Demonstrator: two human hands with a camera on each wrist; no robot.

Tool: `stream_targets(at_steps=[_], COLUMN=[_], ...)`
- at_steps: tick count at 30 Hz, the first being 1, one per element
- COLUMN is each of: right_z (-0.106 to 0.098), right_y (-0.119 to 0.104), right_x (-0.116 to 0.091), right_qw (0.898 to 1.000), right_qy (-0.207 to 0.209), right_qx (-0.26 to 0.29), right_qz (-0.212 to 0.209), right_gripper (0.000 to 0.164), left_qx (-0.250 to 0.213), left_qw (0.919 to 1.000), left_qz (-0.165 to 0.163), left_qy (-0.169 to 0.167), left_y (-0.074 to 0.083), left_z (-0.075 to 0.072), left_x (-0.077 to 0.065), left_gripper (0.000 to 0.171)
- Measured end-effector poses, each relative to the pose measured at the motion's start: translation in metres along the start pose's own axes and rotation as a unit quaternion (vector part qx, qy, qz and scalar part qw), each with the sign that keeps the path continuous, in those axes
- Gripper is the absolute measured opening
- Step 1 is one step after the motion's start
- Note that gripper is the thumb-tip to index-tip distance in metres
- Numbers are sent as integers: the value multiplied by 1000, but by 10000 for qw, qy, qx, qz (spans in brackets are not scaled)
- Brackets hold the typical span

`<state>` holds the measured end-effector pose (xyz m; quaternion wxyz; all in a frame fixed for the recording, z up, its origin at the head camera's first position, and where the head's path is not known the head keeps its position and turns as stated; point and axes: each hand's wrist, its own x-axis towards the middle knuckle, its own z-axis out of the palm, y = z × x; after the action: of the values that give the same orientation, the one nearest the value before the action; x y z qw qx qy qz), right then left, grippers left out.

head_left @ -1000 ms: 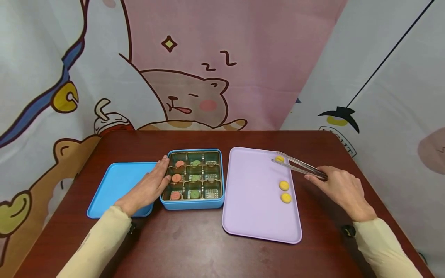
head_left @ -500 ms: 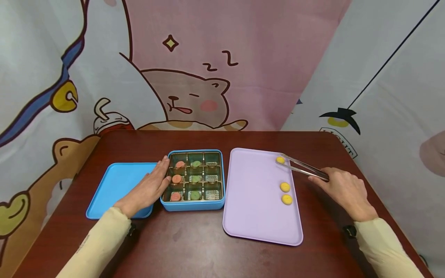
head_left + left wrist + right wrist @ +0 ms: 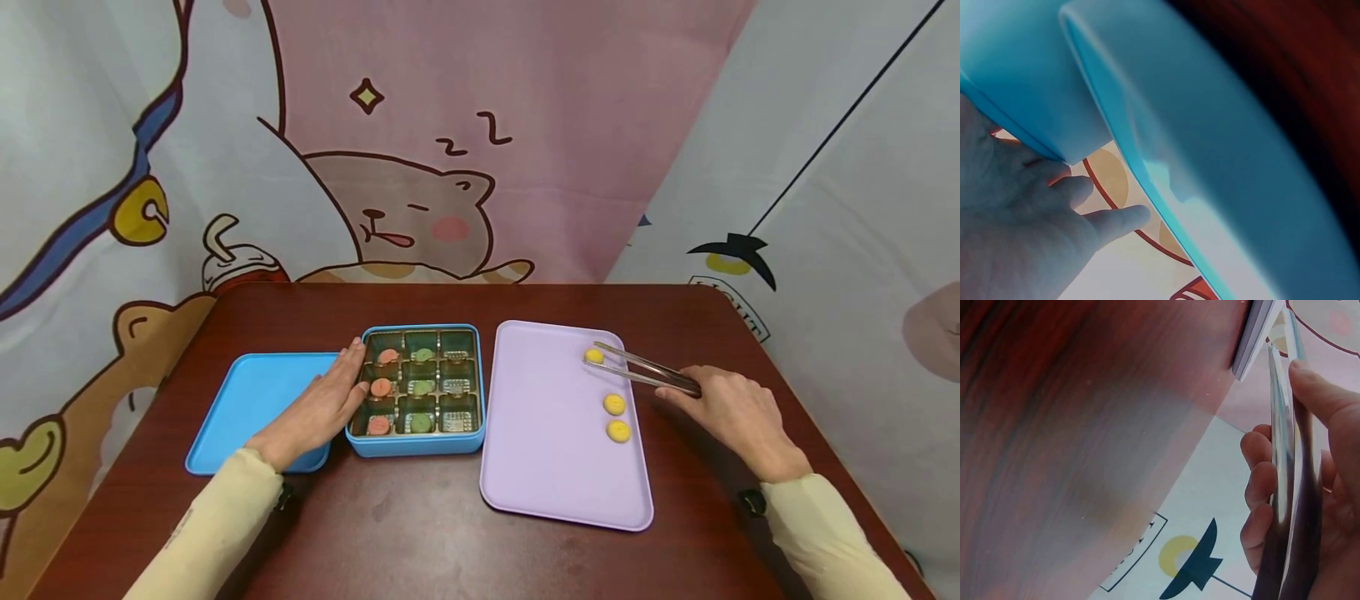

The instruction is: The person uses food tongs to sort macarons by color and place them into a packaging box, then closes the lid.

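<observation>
My left hand (image 3: 318,410) rests with extended fingers against the left side of a blue box (image 3: 416,446). Its divided gold insert (image 3: 459,372) has pink discs (image 3: 381,387) in the left column and green discs (image 3: 422,422) in the middle one. The left wrist view has the left hand (image 3: 1029,200) close to the box's blue wall (image 3: 1029,81). My right hand (image 3: 738,417) grips metal tongs (image 3: 675,380), fingers and thumb wrapped round them in the right wrist view. The tong tips straddle a small yellow disc (image 3: 593,356) over the back of the lilac tray (image 3: 555,467).
Two more yellow discs, a farther one (image 3: 614,405) and a nearer one (image 3: 618,432), lie along the tray's right side. Left of the box is a flat blue lid (image 3: 255,400), partly under my left forearm. A printed curtain (image 3: 570,125) hangs behind the brown table (image 3: 420,525).
The tongs first shift right around the back yellow disc, then move left and slightly nearer, the disc moving along between their tips. My left hand stays against the box.
</observation>
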<state>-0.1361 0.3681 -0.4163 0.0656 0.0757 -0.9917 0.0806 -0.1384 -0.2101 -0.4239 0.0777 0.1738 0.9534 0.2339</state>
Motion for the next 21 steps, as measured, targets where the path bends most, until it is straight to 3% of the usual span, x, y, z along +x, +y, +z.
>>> stream_targets(at_steps=[8, 21], right_z=[6, 4], right_y=[0, 1], right_x=[1, 2], right_qw=[9999, 9998], right_qy=[-152, -39], right_qx=[7, 3], right_qz=[-20, -176], right_gripper=[55, 47], left_qx=[-25, -30], left_qw=[10000, 10000], left_qz=[9, 30], left_qy=[8, 52], left_y=[-1, 0], left_z=[1, 1], left_x=[-4, -1], left_gripper=[68, 68])
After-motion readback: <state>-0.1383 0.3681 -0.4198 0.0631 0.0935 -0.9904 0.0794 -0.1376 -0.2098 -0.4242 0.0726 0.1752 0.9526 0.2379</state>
